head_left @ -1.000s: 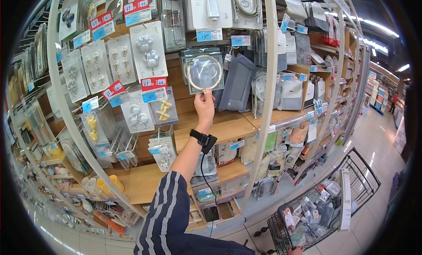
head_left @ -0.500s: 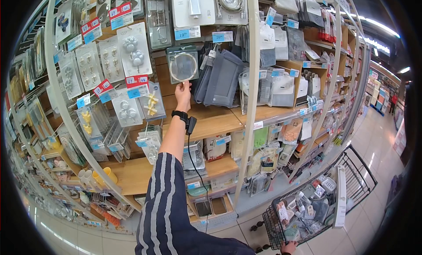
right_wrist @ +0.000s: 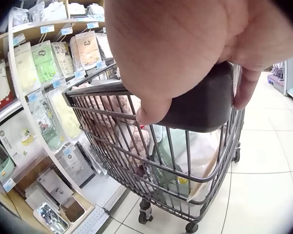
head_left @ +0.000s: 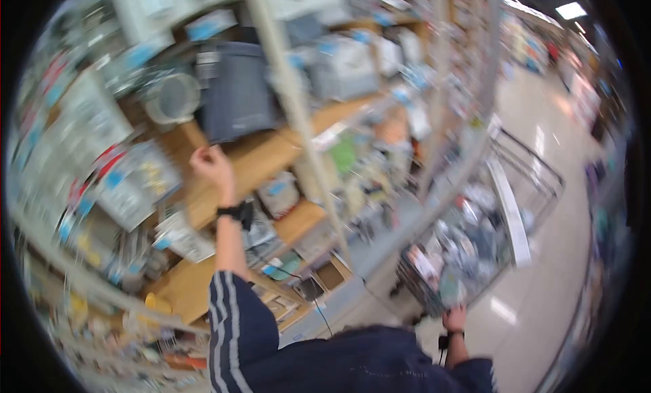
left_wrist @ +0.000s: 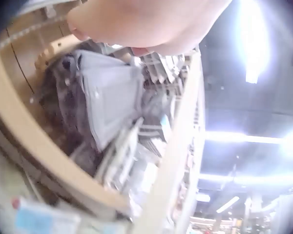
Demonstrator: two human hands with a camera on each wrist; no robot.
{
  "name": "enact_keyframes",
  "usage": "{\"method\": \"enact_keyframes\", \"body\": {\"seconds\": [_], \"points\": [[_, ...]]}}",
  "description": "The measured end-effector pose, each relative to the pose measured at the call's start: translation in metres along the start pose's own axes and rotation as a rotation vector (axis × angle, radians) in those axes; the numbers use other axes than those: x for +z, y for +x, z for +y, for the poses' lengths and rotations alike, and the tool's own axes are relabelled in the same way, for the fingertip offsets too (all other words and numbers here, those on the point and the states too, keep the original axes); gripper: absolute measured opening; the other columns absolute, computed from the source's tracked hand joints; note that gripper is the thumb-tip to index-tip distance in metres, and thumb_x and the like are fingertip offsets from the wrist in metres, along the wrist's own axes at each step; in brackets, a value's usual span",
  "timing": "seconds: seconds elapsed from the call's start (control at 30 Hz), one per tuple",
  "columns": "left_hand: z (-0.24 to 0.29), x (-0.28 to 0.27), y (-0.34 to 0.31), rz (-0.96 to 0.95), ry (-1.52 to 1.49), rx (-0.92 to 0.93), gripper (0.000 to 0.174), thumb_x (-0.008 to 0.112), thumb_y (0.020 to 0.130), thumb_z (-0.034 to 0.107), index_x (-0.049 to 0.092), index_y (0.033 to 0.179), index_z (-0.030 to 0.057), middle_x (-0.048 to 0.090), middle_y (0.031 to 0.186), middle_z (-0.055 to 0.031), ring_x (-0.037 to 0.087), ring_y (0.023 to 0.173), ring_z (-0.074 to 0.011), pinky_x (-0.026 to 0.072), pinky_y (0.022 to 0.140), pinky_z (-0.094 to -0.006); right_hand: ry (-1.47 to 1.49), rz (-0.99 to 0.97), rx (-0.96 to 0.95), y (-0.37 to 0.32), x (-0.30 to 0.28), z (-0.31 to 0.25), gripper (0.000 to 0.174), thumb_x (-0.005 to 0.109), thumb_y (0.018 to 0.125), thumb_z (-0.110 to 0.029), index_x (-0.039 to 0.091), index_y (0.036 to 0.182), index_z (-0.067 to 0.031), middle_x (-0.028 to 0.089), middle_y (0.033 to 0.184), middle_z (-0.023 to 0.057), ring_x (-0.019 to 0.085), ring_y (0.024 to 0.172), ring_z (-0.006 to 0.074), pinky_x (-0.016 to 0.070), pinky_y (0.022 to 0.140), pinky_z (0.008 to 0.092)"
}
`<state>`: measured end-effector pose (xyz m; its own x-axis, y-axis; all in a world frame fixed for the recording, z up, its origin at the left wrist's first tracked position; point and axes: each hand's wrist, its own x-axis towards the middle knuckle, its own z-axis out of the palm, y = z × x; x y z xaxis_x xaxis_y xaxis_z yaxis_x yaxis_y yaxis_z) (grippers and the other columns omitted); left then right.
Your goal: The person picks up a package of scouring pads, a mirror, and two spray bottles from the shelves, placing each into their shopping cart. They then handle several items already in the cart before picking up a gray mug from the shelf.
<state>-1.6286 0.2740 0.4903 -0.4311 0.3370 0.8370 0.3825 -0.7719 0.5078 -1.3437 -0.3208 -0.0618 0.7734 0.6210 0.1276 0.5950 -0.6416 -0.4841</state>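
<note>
Blurred in the head view, my left hand [head_left: 213, 168] is in front of the shelf, fingers loosely bent and nothing visible in them. Above and left of it hangs a pack with a pale round ring [head_left: 173, 98], apart from the fingers. Dark grey flat items [head_left: 237, 91] hang just right of the ring pack. The left wrist view has the hand [left_wrist: 151, 24] above these grey items [left_wrist: 110, 95]. My right hand [head_left: 455, 318] grips the handle of the shopping cart; in the right wrist view the hand [right_wrist: 185, 44] lies over the black handle [right_wrist: 200, 109].
The wire cart [right_wrist: 161, 165] holds packaged goods and a long white box [head_left: 508, 213]. Upright pale posts [head_left: 288, 88] stand along the shelving, near the left arm. A wooden shelf [head_left: 261, 162] runs under the hanging packs. Tiled floor [head_left: 542, 284] lies right of the cart.
My left hand has let go of the ring pack, which hangs among the goods, and has drawn down from it. The head view has swung right, bringing more of the right arm into sight.
</note>
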Motion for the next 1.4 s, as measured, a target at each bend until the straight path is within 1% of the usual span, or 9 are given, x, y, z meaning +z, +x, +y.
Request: {"method": "enact_keyframes", "body": {"seconds": [0.07, 0.17, 0.2, 0.37, 0.57, 0.73, 0.9, 1.1, 1.4], "points": [[0.014, -0.005, -0.068, -0.188, -0.161, -0.019, 0.025, 0.064, 0.088, 0.013, 0.054, 0.106, -0.0012, 0.056, 0.106, -0.012, 0.052, 0.1, -0.0234, 0.0393, 0.09, -0.0356, -0.07, 0.033, -0.097, -0.019, -0.006, -0.008, 0.038, 0.069, 0.074, -0.025, 0.063, 0.103, -0.0013, 0.061, 0.11, 0.0169, 0.049, 0.115, 0.036, 0.0352, 0.103, 0.0451], [0.04, -0.033, -0.185, -0.594, -0.156, -0.096, 0.027, 0.064, 0.088, 0.013, 0.054, 0.11, -0.0004, 0.057, 0.108, -0.0115, 0.052, 0.101, -0.0231, 0.0394, 0.091, -0.0349, -0.105, -0.093, 0.203, -0.051, -0.045, -0.055, 0.031, 0.071, 0.075, -0.033, 0.067, 0.094, -0.0079, 0.061, 0.108, 0.0109, 0.048, 0.114, 0.0337, 0.044, 0.092, 0.0447], [0.025, -0.039, -0.232, -0.731, -0.249, -0.311, 0.027, 0.064, 0.088, 0.012, 0.055, 0.11, 0.0003, 0.057, 0.108, -0.0105, 0.052, 0.101, -0.0229, 0.0397, 0.09, -0.0336, -0.111, -0.084, 0.221, -0.062, -0.049, -0.063, 0.031, 0.071, 0.075, -0.034, 0.067, 0.094, -0.0098, 0.06, 0.11, 0.0075, 0.047, 0.118, 0.0307, 0.0445, 0.09, 0.0456], [0.016, -0.092, -0.407, -1.508, -0.268, -0.46, 0.028, 0.066, 0.084, 0.015, 0.06, 0.109, 0.0043, 0.062, 0.101, -0.0081, 0.056, 0.096, -0.0204, 0.043, 0.081, -0.032, -0.1, -0.256, 0.293, -0.072, -0.068, -0.076, 0.034, 0.072, 0.074, -0.035, 0.069, 0.101, -0.0153, 0.059, 0.118, 0.0003, 0.041, 0.125, 0.0247, 0.0407, 0.088, 0.0495], [0.031, -0.124, -0.467, -1.943, -0.216, -0.549, 0.036, 0.068, 0.083, 0.023, 0.06, 0.112, 0.0035, 0.065, 0.109, -0.0103, 0.059, 0.101, -0.0249, 0.0471, 0.086, -0.0368, -0.12, -0.574, 0.352, -0.089, -0.092, -0.06, 0.043, 0.072, 0.073, -0.043, 0.067, 0.11, -0.0214, 0.056, 0.126, -0.0048, 0.035, 0.132, 0.0242, 0.0288, 0.101, 0.061], [0.015, -0.126, -0.483, -1.991, -0.135, -0.647, 0.039, 0.067, 0.084, 0.025, 0.059, 0.113, 0.0014, 0.065, 0.111, -0.0131, 0.062, 0.098, -0.0251, 0.0497, 0.084, -0.0366, -0.086, -0.781, 0.602, -0.015, -0.14, -0.067, 0.058, 0.068, 0.076, -0.052, 0.062, 0.121, -0.0155, 0.056, 0.13, 0.007, 0.052, 0.121, 0.0273, 0.0201, 0.1, 0.0723], [0.023, -0.133, -0.486, -1.996, -0.142, -0.677, 0.038, 0.067, 0.085, 0.025, 0.06, 0.113, 0.0004, 0.065, 0.109, -0.0144, 0.064, 0.091, -0.023, 0.0509, 0.079, -0.034, 0.326, -0.106, 0.193, 0.065, -0.085, -0.059, 0.053, 0.069, 0.075, -0.031, 0.054, 0.121, -0.009, 0.06, 0.113, 0.0165, 0.059, 0.103, 0.0347, 0.0435, 0.09, 0.0504], [0.048, -0.139, -0.487, -1.993, -0.073, -0.663, 0.036, 0.067, 0.085, 0.025, 0.06, 0.111, 0.0004, 0.066, 0.107, -0.013, 0.064, 0.089, -0.0211, 0.0512, 0.078, -0.0329, -0.103, -0.318, 0.252, 0.097, -0.017, -0.051, 0.057, 0.068, 0.067, -0.018, 0.049, 0.12, -0.0101, 0.054, 0.117, 0.012, 0.053, 0.112, 0.0329, 0.0434, 0.089, 0.0537], [0.128, -0.157, -0.485, -1.984, -0.223, -0.675, 0.049, 0.068, 0.087, 0.032, 0.054, 0.124, 0.0021, 0.064, 0.111, -0.0103, 0.063, 0.093, -0.0185, 0.05, 0.081, -0.0314, 0.354, -0.428, 0.299, 0.06, -0.107, -0.059, 0.04, 0.065, 0.067, -0.021, 0.057, 0.099, 0.0012, 0.063, 0.096, 0.0247, 0.061, 0.092, 0.0412, 0.0493, 0.081, 0.0452]]}}
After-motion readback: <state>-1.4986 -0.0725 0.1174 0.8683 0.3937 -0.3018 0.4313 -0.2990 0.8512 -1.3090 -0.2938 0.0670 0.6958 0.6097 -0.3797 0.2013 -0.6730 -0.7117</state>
